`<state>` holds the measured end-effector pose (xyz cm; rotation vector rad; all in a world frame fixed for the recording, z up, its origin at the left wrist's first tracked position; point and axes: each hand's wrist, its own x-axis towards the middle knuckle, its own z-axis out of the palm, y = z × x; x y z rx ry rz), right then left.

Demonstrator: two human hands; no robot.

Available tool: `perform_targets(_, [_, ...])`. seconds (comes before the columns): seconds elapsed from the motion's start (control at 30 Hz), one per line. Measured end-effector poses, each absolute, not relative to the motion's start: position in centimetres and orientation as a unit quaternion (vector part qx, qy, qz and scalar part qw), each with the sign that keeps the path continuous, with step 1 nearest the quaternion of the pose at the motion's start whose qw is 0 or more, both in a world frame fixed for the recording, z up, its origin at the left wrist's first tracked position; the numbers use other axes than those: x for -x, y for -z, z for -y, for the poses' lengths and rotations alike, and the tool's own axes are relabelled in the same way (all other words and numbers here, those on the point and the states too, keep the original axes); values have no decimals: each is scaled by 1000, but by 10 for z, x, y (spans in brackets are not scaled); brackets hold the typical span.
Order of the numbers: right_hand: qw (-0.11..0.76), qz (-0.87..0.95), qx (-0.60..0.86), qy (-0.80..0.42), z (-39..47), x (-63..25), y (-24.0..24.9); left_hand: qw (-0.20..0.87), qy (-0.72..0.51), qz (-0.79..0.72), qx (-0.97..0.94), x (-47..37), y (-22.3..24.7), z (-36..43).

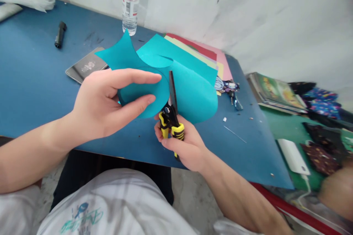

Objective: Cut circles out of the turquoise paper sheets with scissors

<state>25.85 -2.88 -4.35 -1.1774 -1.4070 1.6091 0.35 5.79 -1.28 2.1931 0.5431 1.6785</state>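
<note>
A curved piece of teal paper [194, 93] is held up over the blue table, partly cut, with a round outline near its left part. My left hand [110, 101] pinches the paper's rounded part between thumb and fingers. Black scissors with yellow and black handles [173, 117] are in my right hand [186, 141], whose fingers wrap round the handles. The scissor blades point away from me and lie at the right edge of the rounded part. A pointed flap of the paper sticks up beyond my left hand.
Behind the paper lies a stack of coloured sheets [223, 62]. A water bottle [129, 11] stands by the wall, with a phone [86, 65] and black cylinder [60, 35] to the left. Books [278, 91], a white power bank [293, 156] and a blurred person's arm [338, 191] are at right.
</note>
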Motion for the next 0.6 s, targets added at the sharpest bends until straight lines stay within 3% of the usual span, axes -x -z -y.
perform_targets(0.37, [345, 549, 453, -612, 28, -257, 42, 193, -555, -237, -774, -1, 11, -44])
perform_targets(0.6, [342, 549, 454, -613, 29, -257, 40, 148, -589, -158, -779, -2, 13, -59])
